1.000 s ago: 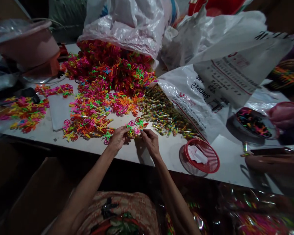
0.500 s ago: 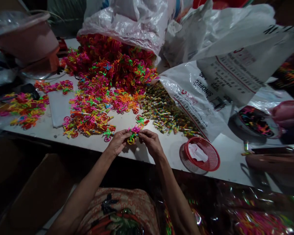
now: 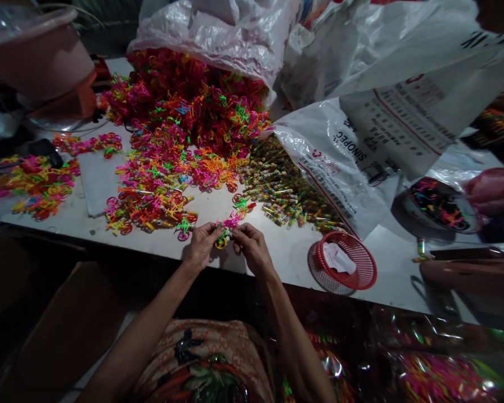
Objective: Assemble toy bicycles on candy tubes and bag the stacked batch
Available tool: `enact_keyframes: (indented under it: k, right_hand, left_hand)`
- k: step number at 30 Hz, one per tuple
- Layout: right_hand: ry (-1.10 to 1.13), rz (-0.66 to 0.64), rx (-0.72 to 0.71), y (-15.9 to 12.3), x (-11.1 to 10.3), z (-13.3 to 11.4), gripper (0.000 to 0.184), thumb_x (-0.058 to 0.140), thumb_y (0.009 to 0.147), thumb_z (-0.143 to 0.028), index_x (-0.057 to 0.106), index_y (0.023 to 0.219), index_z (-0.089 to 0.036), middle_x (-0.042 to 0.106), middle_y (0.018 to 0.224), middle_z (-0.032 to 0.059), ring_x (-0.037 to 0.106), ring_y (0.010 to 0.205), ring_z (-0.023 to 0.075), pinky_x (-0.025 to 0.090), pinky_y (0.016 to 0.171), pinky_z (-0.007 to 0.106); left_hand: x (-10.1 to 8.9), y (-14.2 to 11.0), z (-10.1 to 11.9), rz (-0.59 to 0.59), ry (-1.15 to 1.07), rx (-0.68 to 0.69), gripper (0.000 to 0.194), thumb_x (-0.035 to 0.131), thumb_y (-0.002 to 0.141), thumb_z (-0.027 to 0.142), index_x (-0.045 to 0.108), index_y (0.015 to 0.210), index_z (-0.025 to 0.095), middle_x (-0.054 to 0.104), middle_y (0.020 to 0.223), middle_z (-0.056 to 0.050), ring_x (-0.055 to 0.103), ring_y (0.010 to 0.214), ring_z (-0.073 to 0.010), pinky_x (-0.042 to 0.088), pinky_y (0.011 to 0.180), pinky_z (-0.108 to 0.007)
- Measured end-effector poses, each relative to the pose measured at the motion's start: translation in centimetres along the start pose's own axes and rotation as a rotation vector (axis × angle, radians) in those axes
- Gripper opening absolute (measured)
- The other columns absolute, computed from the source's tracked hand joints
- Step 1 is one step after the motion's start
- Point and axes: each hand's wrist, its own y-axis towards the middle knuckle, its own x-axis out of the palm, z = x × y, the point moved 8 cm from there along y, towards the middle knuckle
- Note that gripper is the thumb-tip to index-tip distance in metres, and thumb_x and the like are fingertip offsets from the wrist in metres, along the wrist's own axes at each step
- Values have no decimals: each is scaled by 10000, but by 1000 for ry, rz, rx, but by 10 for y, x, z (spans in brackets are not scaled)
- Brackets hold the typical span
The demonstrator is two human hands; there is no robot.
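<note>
Near the front edge of the table, my left hand (image 3: 202, 244) is closed in a pinch on a small plastic toy bicycle (image 3: 222, 242) with pink, green and yellow parts. My right hand (image 3: 252, 244) faces it, its thumb and fingers pressed together at the toy's right side. Whether a smaller piece sits between those right fingertips is too small to make out. Just beyond my hands lies another toy bicycle (image 3: 240, 201) with a red wheel. To the left spreads a pile of bright plastic toy parts (image 3: 159, 190).
A large white sack (image 3: 218, 33) spills red and pink pieces at the back. Patterned small tubes (image 3: 281, 190) come out of a printed white bag (image 3: 344, 151) on the right. A red basket (image 3: 367, 263) holds white paper. A pink tub (image 3: 37, 61) stands back left.
My hands stay together around the toy, with the right fingers shifted slightly at its side. The whole view has moved a little.
</note>
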Motion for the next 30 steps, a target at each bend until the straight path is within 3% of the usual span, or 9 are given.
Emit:
enact_keyframes:
  k: [4,8,11,14,17,20,22,24,30]
  right_hand:
    - [-98,134,-111,-6,8,-4,271,655,713,-448,533,720,-206,525,587,-59,451,430,74,357,426,213]
    - [-66,44,-61,0,32,5,311,648,710,-479,506,704,-202,523,576,-56,443,414,74,372,431,222]
    - [-157,-31,-123,5,41,1,291,589,779,-491,535,800,-206,546,614,-41,530,503,109,438,515,248]
    - [-408,10,-289,13,16,-20,280,549,823,-454,582,958,-211,621,827,22,584,677,143,477,632,284]
    - [-807,244,-394,23,-41,-51,181,526,830,-314,620,932,-196,619,942,67,577,789,177,465,692,304]
    - [-1273,385,-299,37,-80,-68,210,477,820,-165,649,940,-170,610,1004,103,582,859,208,429,719,309]
    - [-1528,365,-196,46,-86,-68,263,449,823,-117,655,980,-167,597,1078,123,587,858,211,398,684,298]
    - [-1697,302,-132,53,-80,-64,293,416,848,-102,652,1011,-163,596,1102,139,591,832,210,368,644,294]
    - [-1850,215,-189,63,-63,-64,268,413,872,-107,669,936,-153,627,1073,150,584,770,201,355,602,297]
  left_hand:
    - [-17,0,12,105,129,138,300,792,483,367,593,573,161,551,501,57,456,469,-57,354,473,-195]
    - [-27,4,18,45,189,108,333,797,470,399,619,614,158,584,543,35,485,505,-82,387,513,-213]
    - [-40,7,50,88,423,264,282,740,573,412,649,670,163,594,574,24,500,548,-105,404,537,-227]
    - [-53,2,101,272,685,558,255,645,705,394,673,834,176,671,786,-28,593,751,-171,481,699,-288]
    - [-40,-13,137,470,985,893,277,597,780,319,654,1007,171,640,1114,-108,552,1099,-250,423,967,-382]
    - [9,-3,110,269,1305,907,164,529,845,241,655,936,189,648,1051,-109,562,1082,-263,402,988,-413]
    - [44,11,66,19,1487,763,130,532,854,232,652,884,191,659,975,-110,580,1026,-273,420,946,-411]
    - [67,21,31,-76,1588,641,132,561,849,232,644,939,181,641,1073,-137,555,1085,-297,416,939,-412]
    - [73,41,13,-61,1503,494,74,566,842,182,607,902,194,614,1119,-129,550,1083,-282,435,827,-369]
